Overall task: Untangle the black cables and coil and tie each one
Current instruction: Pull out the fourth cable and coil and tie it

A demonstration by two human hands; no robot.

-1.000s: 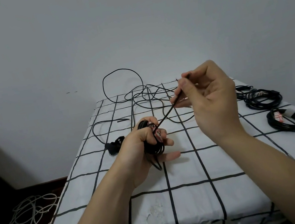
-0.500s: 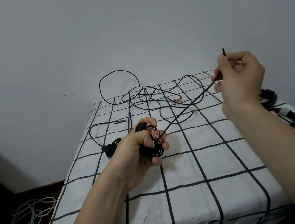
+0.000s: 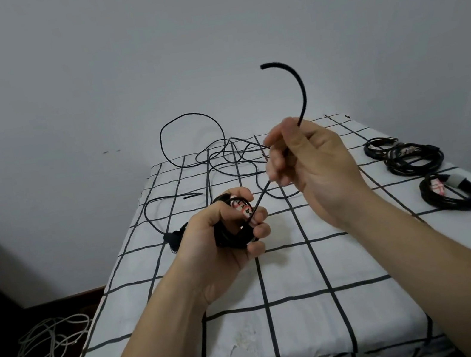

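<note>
Black cable (image 3: 235, 237), coiled, sits gripped in the left hand (image 3: 210, 255) above the checked sheet (image 3: 306, 263). Its free end (image 3: 301, 88) rises, pinched in the right hand (image 3: 317, 170), and curls overhead. Loose cable (image 3: 225, 161) sprawls behind; tied coils (image 3: 413, 161) lie at the right.

The left hand (image 3: 216, 238) and right hand (image 3: 316, 164) are bare, fingers (image 3: 261, 231) included. Back from the fingers, both forearms (image 3: 148, 335) run bare and uncovered all the way to the lower edge.
</note>
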